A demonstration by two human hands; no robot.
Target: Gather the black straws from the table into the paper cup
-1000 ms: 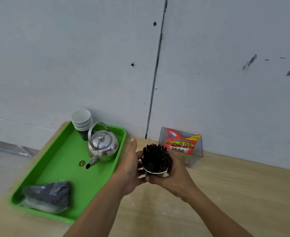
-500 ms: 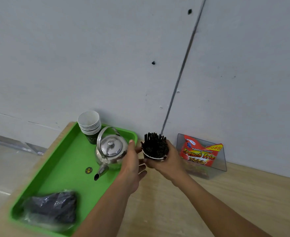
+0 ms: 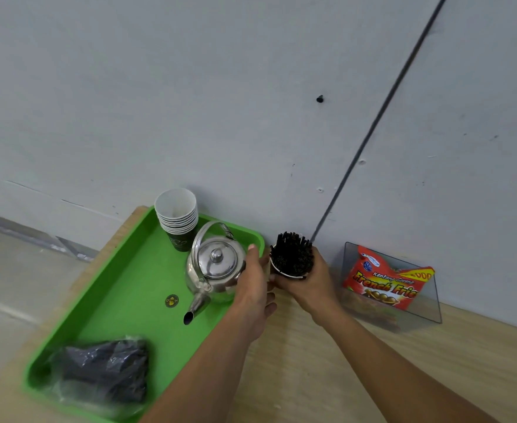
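Grey wall panels back a pale wooden desk (image 3: pixel 327 361), and everything is placed here by the steel kettle (image 3: pixel 216 267). Left of the kettle and toward the viewer, a plastic bag of dark contents (image 3: pixel 101 370) lies in the near corner of the green tray (image 3: pixel 107 300); behind the kettle stands a stack of paper cups (image 3: pixel 177 218). Just right of the kettle, the left hand (image 3: pixel 252 294) hovers with fingers loosely spread, apparently gripping nothing. Further right, the right hand (image 3: pixel 307 282) wraps the paper cup (image 3: pixel 287 271), packed with black straws (image 3: pixel 292 251) standing upright. Well right of the kettle sits a clear box holding a snack packet (image 3: pixel 388 282). No loose straws show on the desk, so gathering looks finished; next, I judge, is setting the cup down upright without tipping it.
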